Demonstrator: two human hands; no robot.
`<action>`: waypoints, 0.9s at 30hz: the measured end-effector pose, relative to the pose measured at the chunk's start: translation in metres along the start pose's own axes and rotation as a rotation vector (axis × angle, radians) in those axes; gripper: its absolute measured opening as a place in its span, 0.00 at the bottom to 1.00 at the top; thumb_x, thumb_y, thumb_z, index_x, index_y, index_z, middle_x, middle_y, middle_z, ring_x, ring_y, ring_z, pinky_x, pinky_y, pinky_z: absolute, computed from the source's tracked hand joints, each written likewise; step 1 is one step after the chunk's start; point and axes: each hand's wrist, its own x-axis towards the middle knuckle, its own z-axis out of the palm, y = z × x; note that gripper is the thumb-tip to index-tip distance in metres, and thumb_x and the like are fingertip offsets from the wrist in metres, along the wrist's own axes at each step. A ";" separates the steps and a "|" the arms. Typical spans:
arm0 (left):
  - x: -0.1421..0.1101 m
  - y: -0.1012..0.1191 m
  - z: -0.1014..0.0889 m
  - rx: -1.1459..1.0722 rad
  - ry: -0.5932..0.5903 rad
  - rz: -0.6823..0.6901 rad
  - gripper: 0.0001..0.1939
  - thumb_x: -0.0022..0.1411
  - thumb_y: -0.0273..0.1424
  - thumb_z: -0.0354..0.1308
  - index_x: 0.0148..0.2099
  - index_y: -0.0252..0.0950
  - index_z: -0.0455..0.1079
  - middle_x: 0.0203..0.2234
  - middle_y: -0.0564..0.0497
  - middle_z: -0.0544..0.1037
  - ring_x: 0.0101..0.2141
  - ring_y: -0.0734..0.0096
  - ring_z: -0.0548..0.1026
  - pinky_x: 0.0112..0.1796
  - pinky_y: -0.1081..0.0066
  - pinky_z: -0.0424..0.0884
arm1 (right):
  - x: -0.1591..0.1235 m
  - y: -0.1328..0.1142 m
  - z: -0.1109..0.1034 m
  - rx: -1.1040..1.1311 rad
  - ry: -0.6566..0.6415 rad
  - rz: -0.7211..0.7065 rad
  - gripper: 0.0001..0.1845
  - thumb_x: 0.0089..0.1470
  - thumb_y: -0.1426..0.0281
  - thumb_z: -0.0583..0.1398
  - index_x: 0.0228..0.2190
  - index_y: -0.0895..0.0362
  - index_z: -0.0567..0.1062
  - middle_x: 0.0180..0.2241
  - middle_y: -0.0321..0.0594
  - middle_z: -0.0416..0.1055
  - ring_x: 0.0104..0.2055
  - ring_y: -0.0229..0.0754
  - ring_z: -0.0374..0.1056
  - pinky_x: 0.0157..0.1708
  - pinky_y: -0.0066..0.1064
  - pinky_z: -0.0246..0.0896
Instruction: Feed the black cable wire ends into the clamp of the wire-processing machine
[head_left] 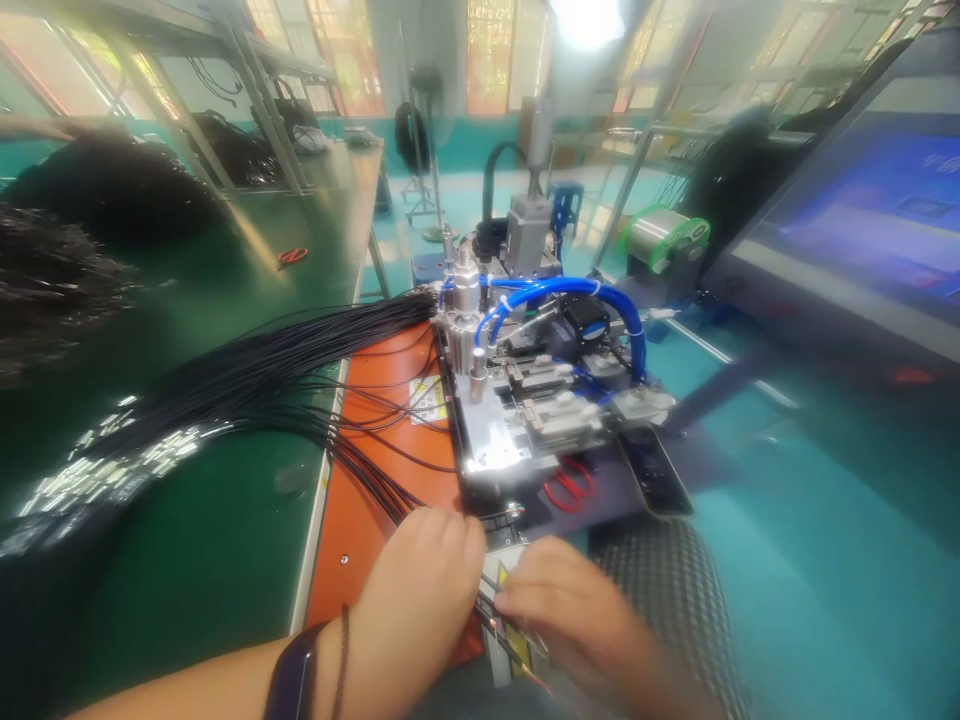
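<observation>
My left hand is closed around a small bundle of thin black cables, near their stripped ends. Bare copper tips stick out below the fist. My right hand sits just beside it, fingers pinched at the same cable ends; its fingertips are partly hidden and blurred. In front of both hands stands a bench machine with metal clamps and blue air hoses. A larger bunch of black cables runs from the left onto the orange board.
Red-handled scissors and a phone lie right of my hands. A green-flanged wire spool stands behind, with a screen at the right. On the green table are dark cable heaps and another red-handled tool.
</observation>
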 end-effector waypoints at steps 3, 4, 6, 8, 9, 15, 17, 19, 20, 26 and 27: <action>0.002 -0.005 0.000 -0.026 -0.003 -0.021 0.12 0.56 0.18 0.50 0.41 0.32 0.68 0.32 0.46 0.72 0.33 0.61 0.70 0.35 0.61 0.69 | 0.003 -0.001 -0.001 -0.015 -0.019 0.014 0.20 0.59 0.77 0.52 0.51 0.50 0.67 0.42 0.42 0.73 0.45 0.43 0.65 0.47 0.38 0.61; 0.004 -0.007 0.000 -0.036 -0.002 -0.035 0.12 0.56 0.18 0.50 0.42 0.31 0.68 0.34 0.45 0.73 0.34 0.59 0.71 0.36 0.60 0.69 | 0.004 -0.002 -0.001 -0.016 -0.026 0.024 0.22 0.58 0.78 0.52 0.52 0.50 0.66 0.44 0.42 0.72 0.46 0.44 0.64 0.48 0.39 0.60; 0.006 -0.011 -0.002 -0.054 0.001 -0.060 0.13 0.56 0.18 0.50 0.43 0.30 0.68 0.38 0.42 0.73 0.38 0.57 0.71 0.38 0.58 0.69 | 0.007 -0.003 -0.001 -0.009 -0.025 0.047 0.25 0.55 0.80 0.53 0.53 0.51 0.65 0.46 0.42 0.71 0.49 0.44 0.63 0.51 0.39 0.59; 0.007 -0.012 -0.003 -0.066 0.008 -0.066 0.14 0.57 0.18 0.49 0.44 0.30 0.68 0.40 0.41 0.73 0.39 0.57 0.71 0.39 0.58 0.69 | 0.009 -0.004 -0.001 0.009 0.004 0.092 0.24 0.55 0.81 0.52 0.52 0.51 0.66 0.46 0.43 0.71 0.49 0.44 0.63 0.51 0.39 0.59; 0.006 -0.012 -0.003 -0.075 0.016 -0.051 0.14 0.57 0.19 0.48 0.44 0.31 0.68 0.40 0.42 0.73 0.38 0.57 0.71 0.39 0.58 0.69 | 0.010 -0.004 0.000 0.020 0.034 0.117 0.23 0.56 0.80 0.52 0.51 0.52 0.67 0.45 0.43 0.71 0.48 0.44 0.63 0.50 0.39 0.60; 0.000 -0.008 0.006 -0.172 0.244 0.174 0.24 0.57 0.23 0.51 0.57 0.27 0.59 0.49 0.40 0.71 0.45 0.55 0.69 0.46 0.56 0.67 | 0.011 0.002 0.002 0.095 0.261 0.194 0.14 0.59 0.75 0.54 0.44 0.50 0.73 0.39 0.41 0.73 0.44 0.43 0.65 0.45 0.37 0.64; -0.001 -0.009 0.009 -0.225 0.269 0.204 0.26 0.57 0.22 0.50 0.58 0.28 0.57 0.47 0.40 0.71 0.44 0.57 0.69 0.45 0.57 0.67 | 0.011 0.003 0.003 0.124 0.294 0.205 0.13 0.59 0.74 0.55 0.43 0.50 0.74 0.39 0.41 0.73 0.44 0.42 0.65 0.45 0.37 0.64; 0.000 -0.010 0.010 -0.276 0.230 0.209 0.27 0.56 0.22 0.49 0.60 0.29 0.54 0.42 0.43 0.73 0.40 0.59 0.70 0.40 0.59 0.69 | 0.012 0.003 0.003 0.147 0.294 0.217 0.13 0.59 0.75 0.54 0.41 0.51 0.75 0.38 0.41 0.73 0.43 0.42 0.66 0.45 0.36 0.64; 0.001 -0.011 0.009 -0.296 0.197 0.202 0.28 0.57 0.22 0.49 0.60 0.30 0.53 0.40 0.44 0.73 0.37 0.60 0.70 0.37 0.60 0.70 | 0.012 0.003 0.004 0.156 0.293 0.233 0.12 0.58 0.75 0.54 0.40 0.52 0.75 0.38 0.40 0.74 0.43 0.42 0.66 0.44 0.36 0.64; 0.005 -0.014 0.002 -0.421 0.071 0.105 0.18 0.58 0.20 0.45 0.50 0.40 0.62 0.37 0.51 0.71 0.35 0.64 0.69 0.33 0.64 0.68 | 0.015 0.001 0.011 0.081 0.455 0.548 0.07 0.51 0.76 0.60 0.34 0.53 0.72 0.33 0.37 0.72 0.37 0.42 0.68 0.38 0.31 0.63; 0.005 -0.015 0.001 -0.453 0.079 0.091 0.17 0.59 0.20 0.45 0.47 0.40 0.63 0.37 0.51 0.71 0.35 0.65 0.69 0.34 0.64 0.68 | 0.015 0.000 0.012 0.055 0.469 0.555 0.05 0.51 0.76 0.60 0.31 0.54 0.72 0.31 0.37 0.71 0.35 0.42 0.68 0.37 0.31 0.63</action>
